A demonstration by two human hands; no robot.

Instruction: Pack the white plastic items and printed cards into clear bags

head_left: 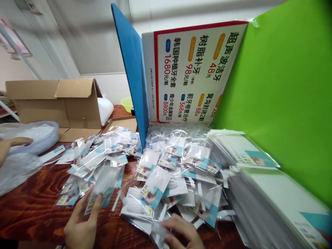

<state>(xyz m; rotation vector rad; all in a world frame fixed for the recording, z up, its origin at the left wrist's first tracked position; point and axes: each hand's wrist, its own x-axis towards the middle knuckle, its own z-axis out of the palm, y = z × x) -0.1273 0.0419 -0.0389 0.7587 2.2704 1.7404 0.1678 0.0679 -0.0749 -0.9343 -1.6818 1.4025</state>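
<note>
My left hand (81, 224) is low at the near edge, thumb and fingers closed on a clear plastic packet (102, 183) with a white insert and blue card. My right hand (181, 233) rests at the bottom centre, fingers curled on a blurred clear packet (158, 231) at the edge of the heap. A big heap of the same small sealed packets (166, 169) covers the reddish wooden table (31, 211) in front of both hands.
Stacks of flat white-and-blue cards (261, 183) lie at right against a green board (285, 90). A blue divider (132, 69) and a printed price sign (192, 69) stand behind. An open cardboard box (59, 102), a plastic basin (38, 135) and another person's hand (12, 143) are at left.
</note>
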